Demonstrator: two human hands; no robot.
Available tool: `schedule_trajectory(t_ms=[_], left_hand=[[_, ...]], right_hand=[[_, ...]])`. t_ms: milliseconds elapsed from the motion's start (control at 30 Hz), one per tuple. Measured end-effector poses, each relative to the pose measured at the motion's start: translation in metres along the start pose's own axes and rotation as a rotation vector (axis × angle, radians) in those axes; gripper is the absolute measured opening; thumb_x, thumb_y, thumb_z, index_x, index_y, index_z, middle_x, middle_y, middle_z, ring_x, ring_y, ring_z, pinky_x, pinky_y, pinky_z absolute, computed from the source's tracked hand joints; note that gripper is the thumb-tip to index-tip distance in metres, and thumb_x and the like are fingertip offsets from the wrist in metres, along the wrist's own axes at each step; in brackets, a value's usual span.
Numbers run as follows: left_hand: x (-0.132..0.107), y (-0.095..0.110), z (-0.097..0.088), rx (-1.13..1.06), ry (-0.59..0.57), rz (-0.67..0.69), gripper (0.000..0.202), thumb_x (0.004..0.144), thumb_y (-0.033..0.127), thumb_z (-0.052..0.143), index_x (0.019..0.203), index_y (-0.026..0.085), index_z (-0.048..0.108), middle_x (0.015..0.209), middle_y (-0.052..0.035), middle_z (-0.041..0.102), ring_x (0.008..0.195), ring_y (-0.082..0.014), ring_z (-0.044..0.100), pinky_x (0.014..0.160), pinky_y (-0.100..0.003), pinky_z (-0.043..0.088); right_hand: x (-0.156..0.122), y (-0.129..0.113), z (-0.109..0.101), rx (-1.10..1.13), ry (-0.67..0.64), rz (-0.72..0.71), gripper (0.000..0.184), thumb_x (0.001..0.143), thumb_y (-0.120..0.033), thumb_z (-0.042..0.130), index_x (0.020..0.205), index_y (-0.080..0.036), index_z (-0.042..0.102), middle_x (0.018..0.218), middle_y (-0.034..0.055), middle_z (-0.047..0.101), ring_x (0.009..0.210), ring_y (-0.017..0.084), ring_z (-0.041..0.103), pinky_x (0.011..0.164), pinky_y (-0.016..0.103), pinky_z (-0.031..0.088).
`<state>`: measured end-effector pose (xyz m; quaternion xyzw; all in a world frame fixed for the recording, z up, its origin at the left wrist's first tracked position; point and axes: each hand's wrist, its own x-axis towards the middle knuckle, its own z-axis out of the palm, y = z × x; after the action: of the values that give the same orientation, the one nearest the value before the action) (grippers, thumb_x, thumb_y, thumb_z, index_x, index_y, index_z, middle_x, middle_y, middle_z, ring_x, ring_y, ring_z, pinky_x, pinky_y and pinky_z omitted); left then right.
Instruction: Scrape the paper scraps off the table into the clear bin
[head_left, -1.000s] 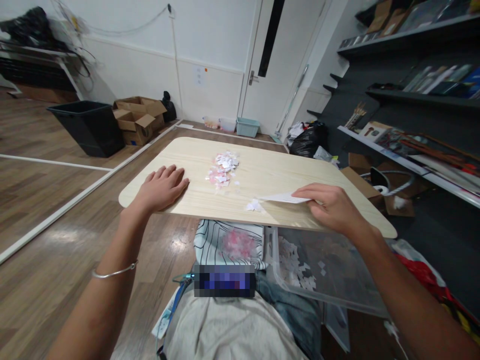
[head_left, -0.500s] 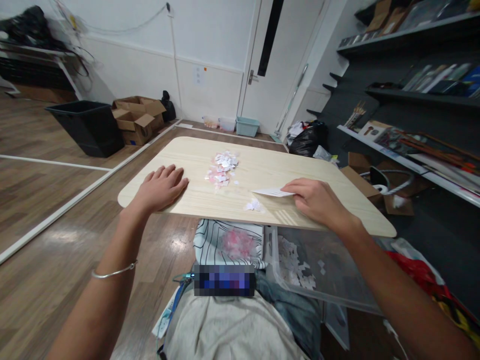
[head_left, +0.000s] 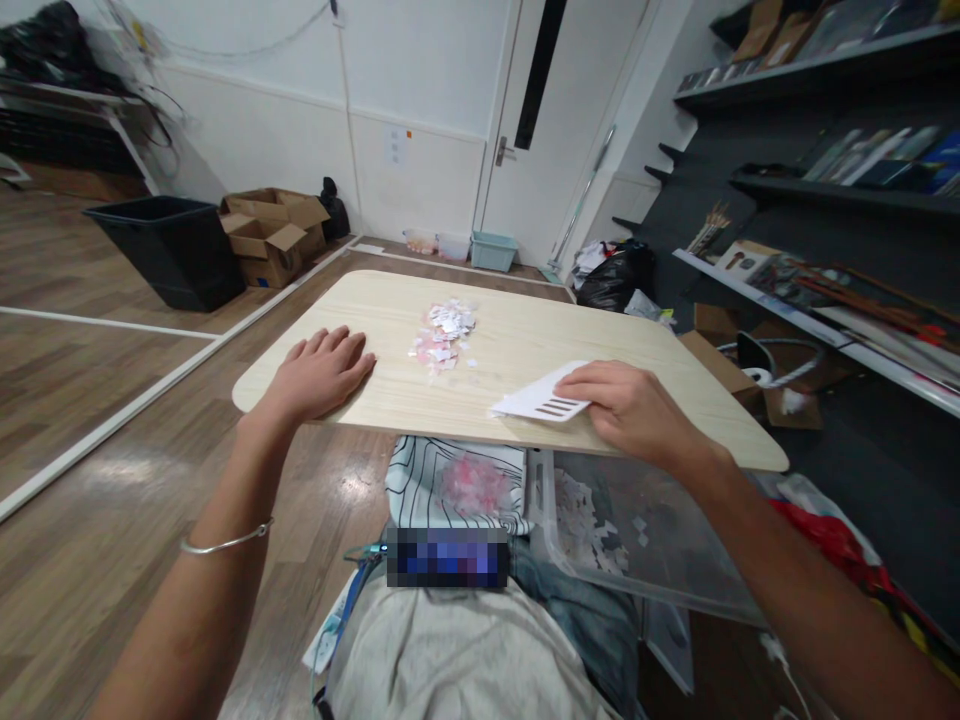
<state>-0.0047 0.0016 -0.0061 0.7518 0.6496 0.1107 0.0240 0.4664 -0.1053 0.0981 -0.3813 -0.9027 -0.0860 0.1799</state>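
My right hand [head_left: 626, 405] grips a flat white slotted scraper [head_left: 536, 398], tilted with its dark slots towards me near the table's front edge. The scraper's far left tip is at the tabletop, over the small heap of white scraps seen earlier there, now mostly hidden. Palm down on the left end of the pale wooden table [head_left: 592, 330] lies my left hand [head_left: 322, 375], holding nothing, fingers stretched out. Between my hands, farther back, is a pile of white and pink paper scraps [head_left: 450, 325].
Below the front edge are a patterned cloth bag [head_left: 409, 480] with pink scraps and a clear plastic bin [head_left: 675, 535] with white scraps. A black bin [head_left: 169, 255] and cardboard boxes [head_left: 274, 250] stand on the floor at left. Dark shelves [head_left: 840, 190] line the right.
My right hand has turned the scraper so its slotted face shows, and its tip has moved left and nearer to me, over the small scraps. My left hand stays in place.
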Motion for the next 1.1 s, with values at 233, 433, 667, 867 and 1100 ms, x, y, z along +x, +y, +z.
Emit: schedule_trajectory(t_ms=[233, 433, 667, 867, 1100], left_hand=[[-0.001, 0.003, -0.004, 0.007, -0.027, 0.004, 0.074, 0.13, 0.055, 0.039, 0.189, 0.024, 0.07, 0.207, -0.0165, 0.054, 0.193, -0.044, 0.047, 0.155, -0.062, 0.041], [-0.003, 0.005, -0.002, -0.008, -0.001, 0.004, 0.072, 0.129, 0.052, 0.04, 0.186, 0.024, 0.073, 0.203, -0.0177, 0.059, 0.19, -0.0452, 0.051, 0.153, -0.063, 0.042], [-0.003, 0.005, -0.005, -0.008, -0.011, 0.007, 0.078, 0.128, 0.055, 0.032, 0.186, 0.022, 0.073, 0.201, -0.0192, 0.06, 0.189, -0.0465, 0.052, 0.152, -0.065, 0.043], [-0.002, 0.003, -0.002, -0.031, -0.002, 0.012, 0.082, 0.128, 0.058, 0.028, 0.186, 0.02, 0.072, 0.202, -0.0209, 0.059, 0.189, -0.0464, 0.051, 0.152, -0.064, 0.041], [-0.002, 0.002, -0.001, -0.05, 0.011, 0.016, 0.077, 0.127, 0.059, 0.034, 0.183, 0.025, 0.074, 0.197, -0.0189, 0.065, 0.187, -0.0464, 0.052, 0.152, -0.065, 0.042]], right_hand=[[-0.037, 0.036, -0.002, 0.105, 0.049, 0.08, 0.057, 0.087, 0.003, 0.064, 0.116, -0.026, 0.104, 0.122, 0.0087, 0.102, 0.112, 0.03, 0.1, 0.11, 0.042, 0.08], [-0.088, 0.054, -0.036, 0.016, 0.035, 0.279, 0.051, 0.085, -0.004, 0.061, 0.104, -0.026, 0.104, 0.113, 0.0096, 0.101, 0.106, 0.032, 0.1, 0.108, 0.045, 0.081], [-0.091, 0.045, -0.062, -0.265, 0.048, 0.485, 0.039, 0.107, -0.019, 0.063, 0.104, -0.026, 0.102, 0.115, 0.0139, 0.101, 0.111, 0.038, 0.098, 0.095, 0.044, 0.077], [-0.08, 0.025, -0.064, -0.346, -0.148, 0.456, 0.038, 0.099, -0.009, 0.064, 0.099, -0.024, 0.099, 0.104, 0.0143, 0.099, 0.095, 0.034, 0.093, 0.082, 0.038, 0.067], [-0.101, 0.012, -0.073, -0.394, -0.076, 0.497, 0.04, 0.101, -0.014, 0.06, 0.097, -0.028, 0.097, 0.103, 0.0132, 0.099, 0.092, 0.038, 0.095, 0.08, 0.044, 0.069]])
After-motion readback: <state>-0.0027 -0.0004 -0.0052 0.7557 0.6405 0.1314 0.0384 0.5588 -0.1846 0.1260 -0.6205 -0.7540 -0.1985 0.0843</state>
